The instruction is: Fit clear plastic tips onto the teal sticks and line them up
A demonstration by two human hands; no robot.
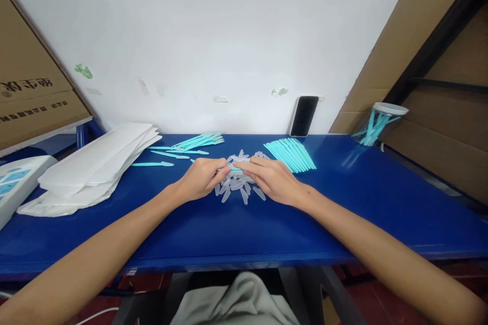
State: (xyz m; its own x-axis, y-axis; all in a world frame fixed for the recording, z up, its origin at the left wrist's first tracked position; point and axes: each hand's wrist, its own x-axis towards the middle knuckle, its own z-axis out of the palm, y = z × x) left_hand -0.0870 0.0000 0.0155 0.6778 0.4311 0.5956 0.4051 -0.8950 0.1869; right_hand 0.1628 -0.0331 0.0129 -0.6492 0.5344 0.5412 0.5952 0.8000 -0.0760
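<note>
Between my hands, a turquoise eyebrow razor [237, 168] is held level, its ends covered by my fingers. My left hand [202, 177] is closed in a pinch at one end. My right hand [272, 177] grips the other end with thumb and fingers. Right under them spreads a heap of clear plastic blade caps [238, 183]. Loose razors [198, 142] lie beyond my left hand, some piled and others scattered. Past my right hand, more turquoise razors [290, 155] are laid side by side in a neat row.
A stack of white sheets or bags [95, 155] lies left on the blue table [244, 233], beside a white box [23, 177]. A phone [304, 117] leans on the wall. At the right, a clear jar [375, 124] with turquoise sticks stands near cardboard.
</note>
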